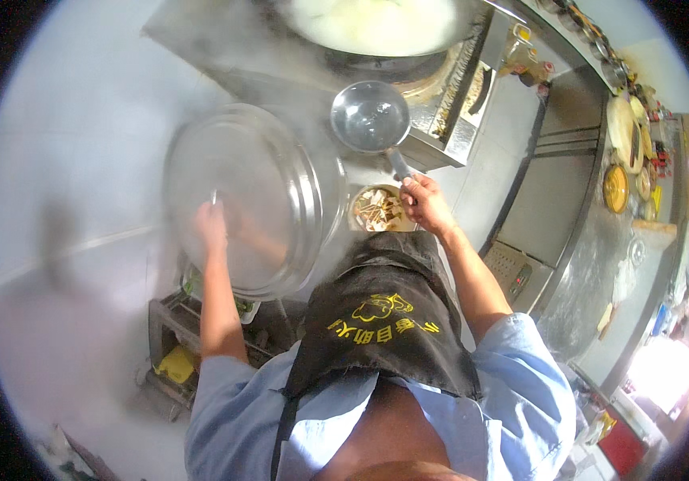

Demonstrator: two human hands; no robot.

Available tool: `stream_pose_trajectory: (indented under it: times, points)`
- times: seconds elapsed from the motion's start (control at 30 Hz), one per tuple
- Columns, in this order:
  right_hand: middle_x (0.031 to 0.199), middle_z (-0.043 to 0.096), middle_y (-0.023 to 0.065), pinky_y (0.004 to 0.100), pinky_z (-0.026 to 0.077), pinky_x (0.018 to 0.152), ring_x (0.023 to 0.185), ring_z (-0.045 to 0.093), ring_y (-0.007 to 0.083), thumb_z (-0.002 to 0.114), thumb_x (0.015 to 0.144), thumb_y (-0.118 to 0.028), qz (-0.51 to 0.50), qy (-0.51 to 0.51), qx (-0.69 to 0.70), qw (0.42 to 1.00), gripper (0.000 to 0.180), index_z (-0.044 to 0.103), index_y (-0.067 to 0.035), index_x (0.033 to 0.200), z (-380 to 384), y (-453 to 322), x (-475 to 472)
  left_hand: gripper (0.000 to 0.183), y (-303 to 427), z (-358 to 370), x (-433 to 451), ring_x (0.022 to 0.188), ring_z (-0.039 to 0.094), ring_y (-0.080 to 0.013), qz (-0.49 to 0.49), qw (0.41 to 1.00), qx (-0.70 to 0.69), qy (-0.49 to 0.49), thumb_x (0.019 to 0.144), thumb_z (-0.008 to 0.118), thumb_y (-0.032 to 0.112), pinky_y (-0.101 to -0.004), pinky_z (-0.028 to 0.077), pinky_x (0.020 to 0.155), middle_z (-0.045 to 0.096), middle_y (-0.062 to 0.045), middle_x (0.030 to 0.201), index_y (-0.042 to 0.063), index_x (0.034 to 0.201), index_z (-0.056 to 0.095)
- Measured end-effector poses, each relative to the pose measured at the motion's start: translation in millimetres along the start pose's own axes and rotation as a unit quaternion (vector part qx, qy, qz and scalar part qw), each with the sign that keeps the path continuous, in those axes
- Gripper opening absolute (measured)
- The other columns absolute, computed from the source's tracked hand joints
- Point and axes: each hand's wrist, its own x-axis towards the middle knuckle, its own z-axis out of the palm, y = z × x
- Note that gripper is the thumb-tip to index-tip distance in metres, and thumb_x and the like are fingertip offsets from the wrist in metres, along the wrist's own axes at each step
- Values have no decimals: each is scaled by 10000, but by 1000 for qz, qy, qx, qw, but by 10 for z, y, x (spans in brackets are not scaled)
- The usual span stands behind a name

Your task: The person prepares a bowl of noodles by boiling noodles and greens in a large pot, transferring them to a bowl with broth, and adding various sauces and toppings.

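My left hand (212, 223) grips the small handle of a large round metal pot lid (254, 180), which hangs tilted at the left over a big metal pot (333, 204) or its rim. With my right hand (421, 197) I hold the handle of a metal ladle (370, 116); its bowl points away from me, apparently with clear liquid in it. Beyond the ladle, a wide wok (374, 30) of pale, cloudy liquid stands on the stove. A bin (380, 207) with sticks and paper scraps sits below, close to my right hand.
Steam hazes the left side. The steel stove edge (434, 150) juts out ahead. A low rack (167, 337) with a yellow item stands at left. Along the right runs a counter (585, 270) with boards and bowls; bottles (521, 54) stand beyond the stove.
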Motion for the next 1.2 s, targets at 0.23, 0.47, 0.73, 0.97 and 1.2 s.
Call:
stream_pose_trajectory:
  times: [0.23, 0.47, 0.73, 0.97, 1.2]
  points:
    - [634, 388, -52, 195, 246, 352, 437, 320, 42, 498, 982, -232, -28, 104, 45, 993, 215, 533, -56, 1100, -640, -96, -363, 253, 219, 885, -1, 732, 578, -316, 92, 977, 188, -33, 881, 612, 208, -424, 445, 700, 602, -196, 778, -35, 823, 575]
    - [646, 414, -52, 199, 278, 375, 449, 332, 43, 500, 983, -237, -39, 108, 64, 991, 247, 532, -38, 1126, -1175, -224, -532, 246, 244, 1040, 102, 798, 615, -324, -31, 968, 239, -71, 891, 623, 221, -437, 467, 749, 643, -195, 871, -12, 968, 610]
    - [639, 453, -36, 216, 264, 357, 426, 347, 53, 500, 975, -197, -4, 32, 38, 999, 230, 538, -25, 1123, -2114, -368, -473, 242, 484, 1567, -892, 941, 644, -295, 223, 938, 264, 8, 899, 584, 120, -412, 494, 845, 664, -177, 1018, -2, 1104, 625]
    - [654, 449, -27, 220, 256, 364, 433, 349, 60, 503, 982, -178, 43, -67, 34, 996, 159, 540, -66, 1089, -2693, -517, -341, 236, 1666, 3523, -3034, 849, 672, -171, -150, 937, -174, -262, 909, 569, 120, -280, 530, 735, 688, -116, 991, -22, 1089, 626]
    - [631, 482, -11, 243, 311, 378, 448, 399, 80, 485, 939, -84, 93, -113, 13, 989, 180, 538, -63, 1110, -2980, -748, -226, 321, 2390, 4885, -3483, 895, 634, -243, -138, 875, -342, -313, 962, 510, 228, -346, 508, 764, 637, -116, 1054, -10, 1167, 577]
